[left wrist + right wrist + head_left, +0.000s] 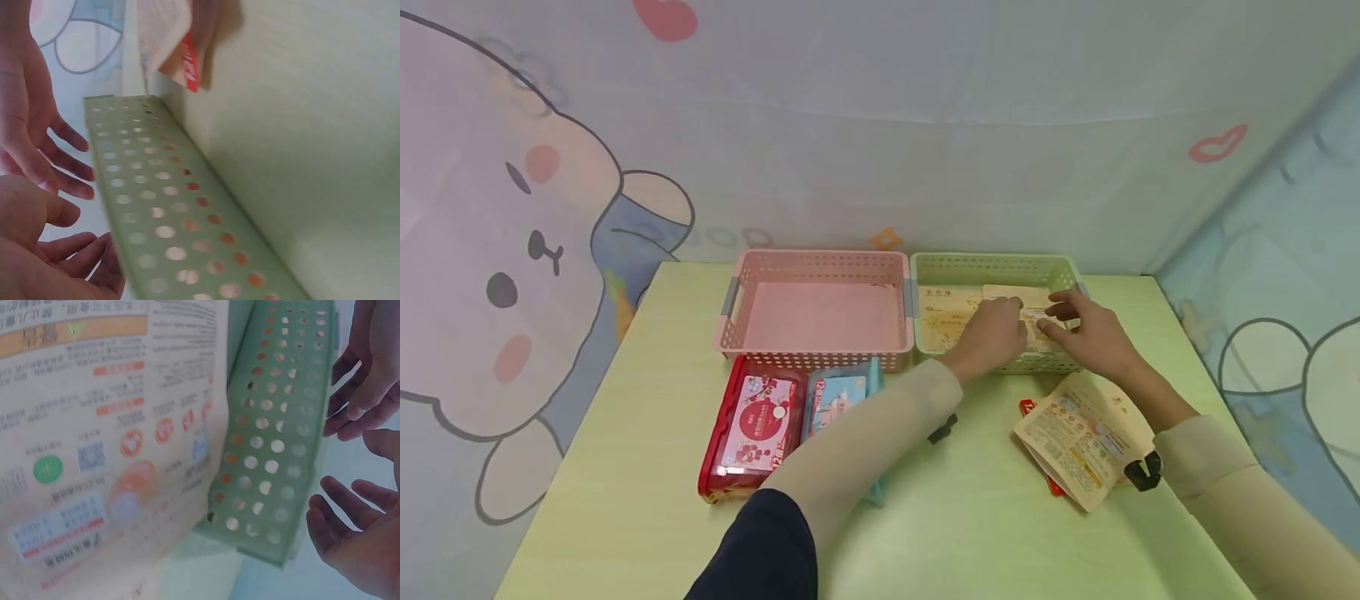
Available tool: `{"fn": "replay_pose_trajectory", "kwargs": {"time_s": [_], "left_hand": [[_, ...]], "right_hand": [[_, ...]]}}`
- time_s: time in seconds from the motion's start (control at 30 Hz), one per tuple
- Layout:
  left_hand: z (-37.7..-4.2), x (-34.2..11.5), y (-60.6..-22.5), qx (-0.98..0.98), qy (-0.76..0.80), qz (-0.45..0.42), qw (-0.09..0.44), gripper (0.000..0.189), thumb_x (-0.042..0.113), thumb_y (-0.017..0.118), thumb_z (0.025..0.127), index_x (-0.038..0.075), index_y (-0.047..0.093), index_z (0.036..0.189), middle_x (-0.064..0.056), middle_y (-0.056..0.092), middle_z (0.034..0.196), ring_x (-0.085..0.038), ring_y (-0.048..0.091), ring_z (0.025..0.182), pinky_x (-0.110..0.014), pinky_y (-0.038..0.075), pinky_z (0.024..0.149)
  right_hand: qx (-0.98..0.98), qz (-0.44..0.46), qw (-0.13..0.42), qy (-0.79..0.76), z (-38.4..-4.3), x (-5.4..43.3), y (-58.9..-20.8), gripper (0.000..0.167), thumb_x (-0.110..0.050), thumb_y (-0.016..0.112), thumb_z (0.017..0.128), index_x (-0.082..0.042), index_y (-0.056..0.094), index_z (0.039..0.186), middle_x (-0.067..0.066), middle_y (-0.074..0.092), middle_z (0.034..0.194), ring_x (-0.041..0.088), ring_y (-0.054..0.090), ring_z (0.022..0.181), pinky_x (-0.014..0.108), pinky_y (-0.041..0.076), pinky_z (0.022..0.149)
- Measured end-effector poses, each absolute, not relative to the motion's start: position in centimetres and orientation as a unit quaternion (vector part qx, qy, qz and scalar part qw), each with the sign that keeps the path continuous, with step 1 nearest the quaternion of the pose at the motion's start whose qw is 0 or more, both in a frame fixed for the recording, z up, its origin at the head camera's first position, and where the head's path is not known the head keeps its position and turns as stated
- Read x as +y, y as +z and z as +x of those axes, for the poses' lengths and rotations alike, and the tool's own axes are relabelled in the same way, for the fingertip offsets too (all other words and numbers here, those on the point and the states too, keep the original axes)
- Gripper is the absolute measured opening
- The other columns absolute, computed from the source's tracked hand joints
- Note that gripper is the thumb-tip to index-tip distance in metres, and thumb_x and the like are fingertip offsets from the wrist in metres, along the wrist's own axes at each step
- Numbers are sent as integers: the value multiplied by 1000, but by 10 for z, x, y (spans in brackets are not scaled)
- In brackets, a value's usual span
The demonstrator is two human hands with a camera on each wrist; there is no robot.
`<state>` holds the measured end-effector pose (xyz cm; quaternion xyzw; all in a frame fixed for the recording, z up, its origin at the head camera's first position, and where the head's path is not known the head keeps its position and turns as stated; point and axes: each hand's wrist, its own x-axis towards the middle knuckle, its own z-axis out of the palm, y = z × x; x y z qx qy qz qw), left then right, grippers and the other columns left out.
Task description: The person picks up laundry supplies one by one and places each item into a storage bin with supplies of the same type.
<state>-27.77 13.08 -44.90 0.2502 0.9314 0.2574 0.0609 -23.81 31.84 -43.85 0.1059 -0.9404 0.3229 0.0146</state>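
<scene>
Both hands are over the front part of a green perforated basket (992,265), in which flat beige printed packets (946,310) lie. My left hand (992,333) is above the packets, its fingers loosely bent; in the left wrist view no object shows between its thumb and fingers. To its right, my right hand (1093,333) hovers over the basket's right part with fingers spread and relaxed. In the right wrist view the right hand (359,531) appears beside the basket wall (269,431), holding nothing. Whether fingertips touch the packets cannot be told.
A pink basket (827,312) stands left of the green one. Before it lie a red-rimmed clear box (760,425) and a teal-edged box (835,400), partly behind the left sleeve. Beige pouches (1075,442) with a black clip (1142,471) lie over a red-edged packet at right.
</scene>
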Motion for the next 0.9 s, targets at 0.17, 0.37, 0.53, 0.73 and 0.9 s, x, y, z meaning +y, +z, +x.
{"fn": "replay_pose_trajectory", "kwargs": {"time_s": [0.17, 0.37, 0.53, 0.73, 0.9], "left_hand": [[-271, 131, -433, 924, 251, 284, 46, 39, 19, 50, 112, 6, 59, 148, -6, 66, 138, -18, 68, 114, -25, 55, 97], [-265, 128, -422, 912, 254, 319, 43, 41, 21, 48, 113, 4, 56, 149, -8, 64, 138, -15, 69, 106, -24, 56, 90], [-263, 124, -419, 913, 248, 322, 43, 41, 22, 47, 113, 5, 56, 150, -8, 64, 140, -16, 68, 113, -24, 55, 94], [-263, 119, -419, 913, 250, 318, 58, 42, 23, 49, 113, 5, 55, 150, -8, 65, 137, -14, 67, 108, -23, 55, 90], [-264, 116, -419, 911, 245, 326, 61, 43, 23, 48, 114, 3, 55, 150, -8, 65, 136, -14, 67, 109, -23, 54, 92]], "right_hand": [[-943, 120, 30, 309, -234, 326, -429, 56, -32, 61, 110, 3, 46, 151, 30, 62, 137, 49, 59, 126, 63, 51, 97], [-945, 129, 36, 297, -232, 329, -422, 56, -30, 62, 109, 3, 46, 151, 29, 63, 135, 48, 61, 123, 62, 52, 94], [-946, 133, 31, 295, -231, 325, -419, 57, -32, 63, 108, 2, 47, 151, 28, 63, 136, 47, 61, 123, 62, 52, 94], [-947, 144, 35, 286, -228, 326, -419, 56, -32, 64, 108, 1, 49, 150, 27, 63, 135, 45, 61, 122, 62, 52, 92], [-946, 154, 44, 283, -223, 333, -418, 55, -31, 65, 108, 2, 49, 149, 27, 62, 135, 46, 61, 120, 63, 53, 91]]}}
